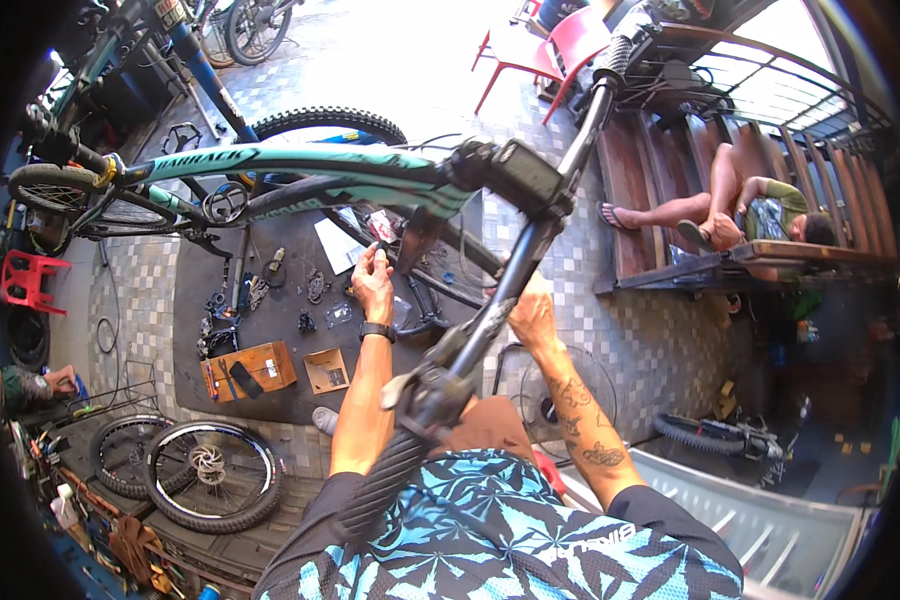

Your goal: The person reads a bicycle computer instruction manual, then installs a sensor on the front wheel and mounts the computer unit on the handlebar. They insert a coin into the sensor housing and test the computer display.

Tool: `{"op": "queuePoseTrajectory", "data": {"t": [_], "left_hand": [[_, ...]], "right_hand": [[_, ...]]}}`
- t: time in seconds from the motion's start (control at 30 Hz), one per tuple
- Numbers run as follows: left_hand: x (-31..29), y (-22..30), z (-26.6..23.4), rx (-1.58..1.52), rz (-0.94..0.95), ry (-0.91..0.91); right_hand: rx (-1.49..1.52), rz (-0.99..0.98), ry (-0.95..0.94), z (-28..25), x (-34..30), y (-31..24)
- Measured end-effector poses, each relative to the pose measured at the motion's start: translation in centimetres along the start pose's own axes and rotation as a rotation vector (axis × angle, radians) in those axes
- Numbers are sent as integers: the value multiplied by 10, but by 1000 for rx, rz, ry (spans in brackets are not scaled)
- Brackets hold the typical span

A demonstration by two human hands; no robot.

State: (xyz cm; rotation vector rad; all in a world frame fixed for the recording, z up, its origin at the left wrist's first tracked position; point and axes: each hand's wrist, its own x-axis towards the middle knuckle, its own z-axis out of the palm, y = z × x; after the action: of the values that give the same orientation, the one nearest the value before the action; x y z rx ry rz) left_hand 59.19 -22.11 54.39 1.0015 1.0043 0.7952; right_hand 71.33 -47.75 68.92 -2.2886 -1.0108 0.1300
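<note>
A teal and black bicycle frame (300,172) stretches across the view, its black handlebar (525,245) slanting over the middle. My left hand (373,288), with a dark band on the wrist, is beneath the frame near the fork. Its fingertips pinch a small black part, too small to name. Just right of the handlebar is my right hand (534,316), its fingers curled in toward the fork. The bar and fork hide most of those fingers, and what they grip does not show. Next to the stem sits a dark boxy piece (522,176).
Loose parts and a cardboard box (250,371) lie on a dark mat (270,320). Two wheels (213,476) rest at lower left. A person (760,200) reclines on a wooden bench (650,240) at right. Red chairs (578,40) stand at the back.
</note>
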Motion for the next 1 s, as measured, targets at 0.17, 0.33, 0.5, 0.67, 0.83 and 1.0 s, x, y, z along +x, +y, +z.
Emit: {"op": "queuePoseTrajectory", "data": {"t": [0.17,0.33,0.5,0.67,0.83,1.0], "left_hand": [[-2,-1,11,96,116,-144],[-9,9,7,382,196,-213],[-23,19,15,620,323,-236],[-33,21,26,718,447,-130],[-29,12,30,636,358,-100],[-33,9,30,630,428,-63]], "right_hand": [[55,-45,-23,-9,9,9],[145,-62,-43,-5,23,22],[121,-98,-119,8,27,40],[380,127,-143,20,30,35],[144,-132,-144,14,51,9],[78,-143,-174,9,58,3]]}}
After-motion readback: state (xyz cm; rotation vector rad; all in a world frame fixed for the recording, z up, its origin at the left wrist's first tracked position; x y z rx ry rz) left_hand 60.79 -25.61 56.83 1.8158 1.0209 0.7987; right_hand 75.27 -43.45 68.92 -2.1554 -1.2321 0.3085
